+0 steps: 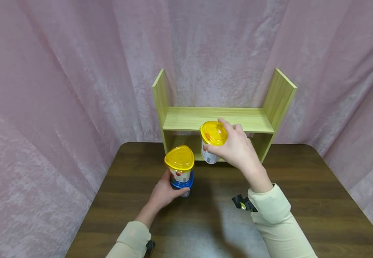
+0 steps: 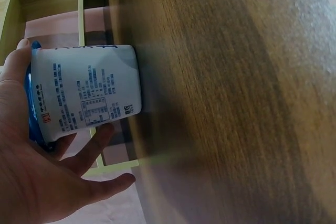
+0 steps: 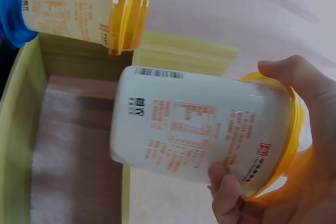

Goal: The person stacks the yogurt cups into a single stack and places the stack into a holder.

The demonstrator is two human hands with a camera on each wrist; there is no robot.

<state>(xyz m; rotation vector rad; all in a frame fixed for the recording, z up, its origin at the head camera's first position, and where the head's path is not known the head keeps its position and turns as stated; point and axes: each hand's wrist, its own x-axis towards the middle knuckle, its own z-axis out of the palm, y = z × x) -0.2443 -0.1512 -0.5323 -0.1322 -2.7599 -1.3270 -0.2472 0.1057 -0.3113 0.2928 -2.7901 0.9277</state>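
Two printed white tubs stand stacked at the left: a yellow-lidded tub on top of a blue-lidded tub. My left hand grips the blue-lidded tub near its lid, thumb in front and fingers behind. My right hand holds a second yellow-lidded tub by its lid and upper side, raised in front of the shelf. The right wrist view shows this tub's bottom apart from the stack's yellow lid.
Behind the tubs, a light wooden shelf with two upright sides stands toward the back of the dark wooden table. Pink curtains hang behind and at both sides.
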